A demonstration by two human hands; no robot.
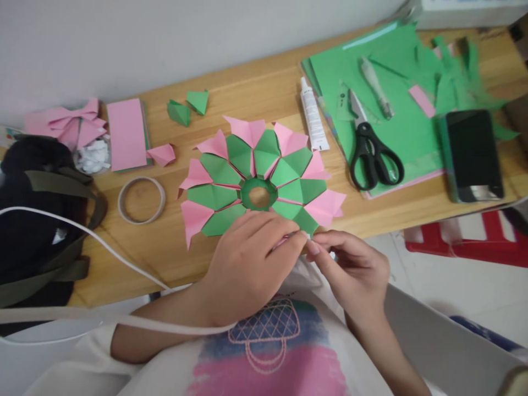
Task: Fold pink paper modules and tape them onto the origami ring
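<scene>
Pinch of left hand (251, 264) on pink paper sliver (282, 241), likely steadies it; beside right hand (358, 269), fingertips together, cannot tell on what.

pink-and-green folded-paper ring (259, 182) part-hidden behind bare left hand (252, 261), black fabric bag (35, 212) cut off at left, white plastic tube (313, 115) with blurred print
</scene>
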